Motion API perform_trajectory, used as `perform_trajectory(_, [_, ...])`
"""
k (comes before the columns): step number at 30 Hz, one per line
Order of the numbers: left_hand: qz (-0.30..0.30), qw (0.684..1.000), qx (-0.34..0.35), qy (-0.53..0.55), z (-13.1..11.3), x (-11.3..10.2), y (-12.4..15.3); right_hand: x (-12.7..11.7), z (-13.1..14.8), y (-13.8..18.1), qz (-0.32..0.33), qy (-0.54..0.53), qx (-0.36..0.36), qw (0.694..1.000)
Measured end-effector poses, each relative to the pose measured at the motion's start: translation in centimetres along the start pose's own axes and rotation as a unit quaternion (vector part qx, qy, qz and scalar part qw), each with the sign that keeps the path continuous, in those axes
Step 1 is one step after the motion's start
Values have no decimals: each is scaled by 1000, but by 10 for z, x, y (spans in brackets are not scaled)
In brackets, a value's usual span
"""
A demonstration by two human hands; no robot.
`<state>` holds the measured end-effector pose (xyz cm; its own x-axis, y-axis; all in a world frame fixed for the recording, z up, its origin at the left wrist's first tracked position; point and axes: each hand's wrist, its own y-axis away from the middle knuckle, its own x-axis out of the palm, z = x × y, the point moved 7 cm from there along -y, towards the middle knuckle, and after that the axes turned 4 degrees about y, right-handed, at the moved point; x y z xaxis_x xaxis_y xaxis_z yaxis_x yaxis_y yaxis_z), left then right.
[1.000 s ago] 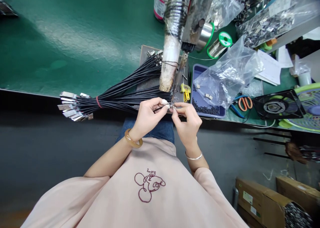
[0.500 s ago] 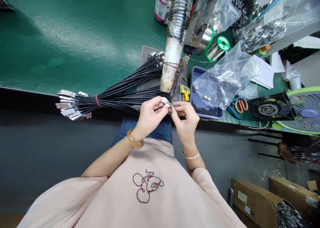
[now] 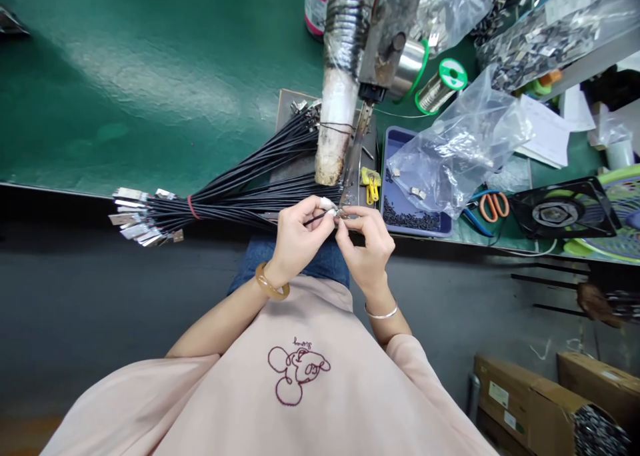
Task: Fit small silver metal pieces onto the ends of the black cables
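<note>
Black cable [image 3: 316, 219] is pinched near its end by the left hand [image 3: 297, 239], thumb and forefinger pressed together, at the bench edge. Its small metal tip [image 3: 341, 212] is nipped by the right hand [image 3: 369, 248] and largely hidden by fingertips. The cable bundle [image 3: 240, 191] is laid just beyond.

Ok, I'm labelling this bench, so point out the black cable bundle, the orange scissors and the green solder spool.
black cable bundle [image 3: 235, 193], head view, on the strands right of the red band.
orange scissors [image 3: 493, 206], head view, where the handle loops meet.
green solder spool [image 3: 436, 93], head view, on the wound wire.
</note>
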<state>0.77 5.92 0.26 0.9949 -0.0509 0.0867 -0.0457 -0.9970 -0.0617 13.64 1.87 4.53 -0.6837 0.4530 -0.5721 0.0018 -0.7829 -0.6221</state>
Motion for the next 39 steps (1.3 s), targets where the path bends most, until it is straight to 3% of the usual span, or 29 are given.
perform_trajectory(3, [5,1000,-2,-5,0,0,0,0,-1,1,8,-7,7,1000])
perform_trajectory(6, [25,1000,-12,-9,1,0,0,0,-10,4,17,-60,70,996])
perform_trajectory(9, [76,997,-33,-10,3,1,-2,-12,-23,9,-28,-101,145,984])
perform_trajectory(12, [138,989,-49,-24,5,1,-2,-28,-26,10,-53,-75,153,984])
perform_trajectory(18, [181,981,-29,-69,5,-1,-2,-7,-21,1,183,-29,123,975])
perform_trajectory(22, [175,982,-22,-67,3,0,-1,6,-20,4,234,-57,134,961])
perform_trajectory(24, [163,985,-31,-41,3,0,-1,3,-23,3,212,-62,144,965])
perform_trajectory(26, [144,988,-49,2,4,-2,-2,-10,-35,-1,148,-36,164,975])
perform_trajectory(29, [123,987,-80,62,7,-4,-3,-43,-67,-11,41,70,197,977])
perform_trajectory(30, [123,986,-87,72,8,-4,-3,-51,-78,-15,39,107,202,973])
perform_trajectory(34, [124,984,-100,84,10,-4,-4,-61,-118,-24,138,211,219,942])
perform_trajectory(39, [133,981,-104,91,11,-2,-5,-52,-128,-28,240,202,221,923])
